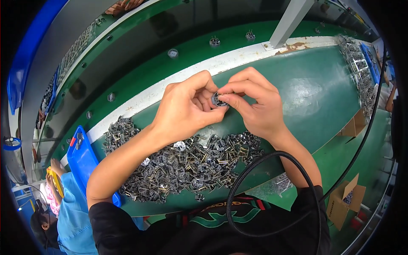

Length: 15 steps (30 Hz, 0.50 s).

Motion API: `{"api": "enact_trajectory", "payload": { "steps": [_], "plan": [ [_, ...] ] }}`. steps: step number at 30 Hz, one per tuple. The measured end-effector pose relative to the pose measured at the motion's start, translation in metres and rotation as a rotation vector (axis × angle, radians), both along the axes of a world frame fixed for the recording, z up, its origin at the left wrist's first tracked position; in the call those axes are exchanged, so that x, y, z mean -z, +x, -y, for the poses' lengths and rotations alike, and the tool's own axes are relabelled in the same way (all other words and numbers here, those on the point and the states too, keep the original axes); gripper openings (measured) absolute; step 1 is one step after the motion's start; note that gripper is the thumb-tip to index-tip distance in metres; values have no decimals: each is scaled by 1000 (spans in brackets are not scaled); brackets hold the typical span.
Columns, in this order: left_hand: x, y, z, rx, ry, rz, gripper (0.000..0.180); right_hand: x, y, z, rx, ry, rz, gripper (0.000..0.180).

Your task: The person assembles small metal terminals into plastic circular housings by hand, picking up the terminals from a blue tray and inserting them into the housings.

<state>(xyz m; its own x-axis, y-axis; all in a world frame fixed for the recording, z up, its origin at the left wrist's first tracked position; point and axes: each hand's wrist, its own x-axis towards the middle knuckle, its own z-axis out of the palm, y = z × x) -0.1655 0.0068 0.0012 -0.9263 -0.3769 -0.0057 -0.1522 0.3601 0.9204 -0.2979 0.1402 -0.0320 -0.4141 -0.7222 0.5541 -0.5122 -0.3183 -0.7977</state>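
Between my two hands, above the green table, is a small round grey housing [217, 100] with dark parts inside. My left hand [187, 104] is closed around its left side, thumb below and fingers curled behind. The thumb and fingertips of my right hand [255, 100] pinch together at its upper right edge; a tiny piece may sit between them, but it is too small to make out. Beneath my forearms spreads a large heap of small dark parts with metal pins [182, 165].
A blue tray [83, 157] stands left of the heap. Behind a white rail [191, 74], a green belt [191, 49] carries spaced round units. Clear plastic trays [357, 70] lie at the far right, a cardboard box [345, 202] below. A black cable [238, 182] loops before me. Another person sits left.
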Motion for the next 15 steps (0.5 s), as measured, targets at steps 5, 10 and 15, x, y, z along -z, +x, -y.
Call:
{"api": "enact_trajectory", "payload": {
  "steps": [5, 10, 15],
  "plan": [
    [5, 0, 10, -28, -235, -54, 26, 10, -3, 6, 46, -24, -142, 23],
    [23, 7, 58, -134, -425, -74, 34, 1, -2, 9, 76, 53, 138, 35],
    [55, 19, 128, -332, -602, 50, 37, -1, 23, 13, -421, 535, -441, 18]
  ]
}}
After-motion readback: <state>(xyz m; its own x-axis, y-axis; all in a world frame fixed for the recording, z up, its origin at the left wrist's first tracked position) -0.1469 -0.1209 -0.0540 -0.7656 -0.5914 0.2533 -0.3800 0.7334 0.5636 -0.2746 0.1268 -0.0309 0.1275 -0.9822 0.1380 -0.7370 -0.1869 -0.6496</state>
